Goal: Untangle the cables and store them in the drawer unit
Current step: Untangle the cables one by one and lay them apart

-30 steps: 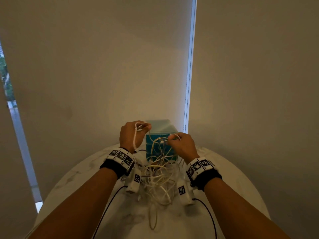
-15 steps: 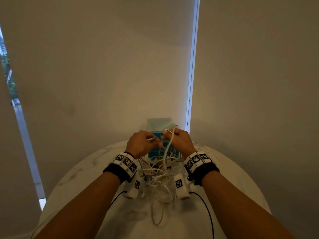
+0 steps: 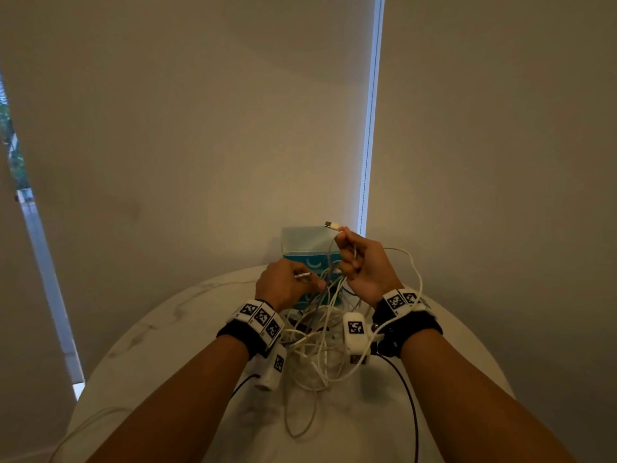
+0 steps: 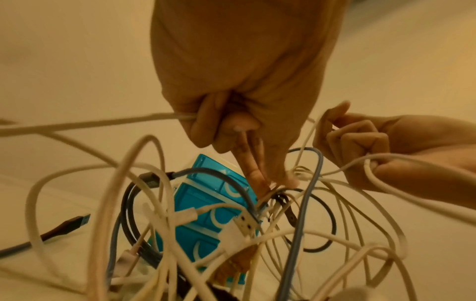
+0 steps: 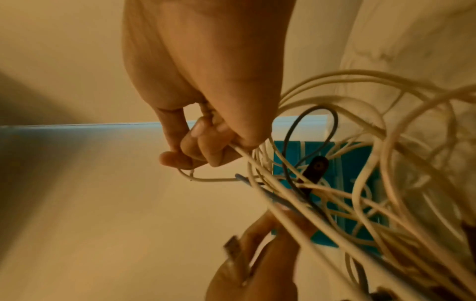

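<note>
A tangle of mostly white cables lies on the round table between my wrists, with grey and black cables mixed in. Behind it stands the teal drawer unit, also seen through the loops in the wrist views. My left hand grips a white cable, and a metal plug sticks out by its fingers. My right hand is raised beside the unit and holds a white cable whose USB plug points up-left. Its fingers curl round the strands.
The white marble table ends in a curved edge near the wall. One loop swings out to the right of my right wrist. A single long loop trails toward me. A bright window strip runs up behind the unit.
My right hand has risen and moved right, drawing the USB end of a white cable up out of the tangle. My left hand has dropped slightly, and the hands have moved apart.
</note>
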Demonstrator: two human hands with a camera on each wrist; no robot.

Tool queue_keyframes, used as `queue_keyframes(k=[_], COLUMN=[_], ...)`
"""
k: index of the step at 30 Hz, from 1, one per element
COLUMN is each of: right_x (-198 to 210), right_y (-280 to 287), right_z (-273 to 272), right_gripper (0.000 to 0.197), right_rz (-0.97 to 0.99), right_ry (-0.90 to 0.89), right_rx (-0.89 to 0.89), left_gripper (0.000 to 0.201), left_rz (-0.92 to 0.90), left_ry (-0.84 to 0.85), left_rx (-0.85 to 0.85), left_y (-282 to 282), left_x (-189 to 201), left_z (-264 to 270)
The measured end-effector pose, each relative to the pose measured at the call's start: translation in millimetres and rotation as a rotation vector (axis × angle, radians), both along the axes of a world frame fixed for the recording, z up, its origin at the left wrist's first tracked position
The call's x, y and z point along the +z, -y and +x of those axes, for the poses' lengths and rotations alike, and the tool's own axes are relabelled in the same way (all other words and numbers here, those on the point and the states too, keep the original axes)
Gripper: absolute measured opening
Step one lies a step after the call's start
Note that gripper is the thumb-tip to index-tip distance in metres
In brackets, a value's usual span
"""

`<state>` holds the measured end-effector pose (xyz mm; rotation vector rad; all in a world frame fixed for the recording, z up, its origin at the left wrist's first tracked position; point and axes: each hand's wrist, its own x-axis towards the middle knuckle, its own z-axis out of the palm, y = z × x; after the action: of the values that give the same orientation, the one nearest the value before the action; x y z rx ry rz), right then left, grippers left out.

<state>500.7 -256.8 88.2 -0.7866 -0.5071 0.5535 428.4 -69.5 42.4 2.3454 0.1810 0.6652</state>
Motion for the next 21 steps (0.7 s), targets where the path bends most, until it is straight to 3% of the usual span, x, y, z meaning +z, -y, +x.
queue_keyframes(k=[2,5,8,11,14,18,21], right_x=[1,3,3,-4,-18,-38,-47], right_y=[1,0,-3,-3,-5,-13,-9], right_z=[1,-2,-5,-4,-5,5,11], right_gripper=[0.021,0.029,0.022,0.030,0.042,0.028,0.009], right_rz=[-0.051,-0.116,-0.142,-0.200,-0.464,-0.874,-0.986], right_ry=[0.031,0.081,0.086,0.162,0.335,0.587,0.573], right_rx=[-0.021,-0.080,-0.137,-0.229,-0.402,-0.589,-0.804], left_gripper=[0.037,0.029,0.017,0.026,0.034,0.018,0.010], left_rz=[-0.073,-0.091,-0.062,-0.022,-0.062,-0.082,-0.195], left_ry=[0.097,0.194,0.224,0.244,0.302,0.371,0.475], left_rx=[-0.057,-0.123,-0.104,-0.045,0.024,0.105,0.195], left_y=[5,13,17,18,10,-3,-18], left_x=[4,10,13,15,19,29,33], left_z=[-2,-2,3,5,4,-1,-2])
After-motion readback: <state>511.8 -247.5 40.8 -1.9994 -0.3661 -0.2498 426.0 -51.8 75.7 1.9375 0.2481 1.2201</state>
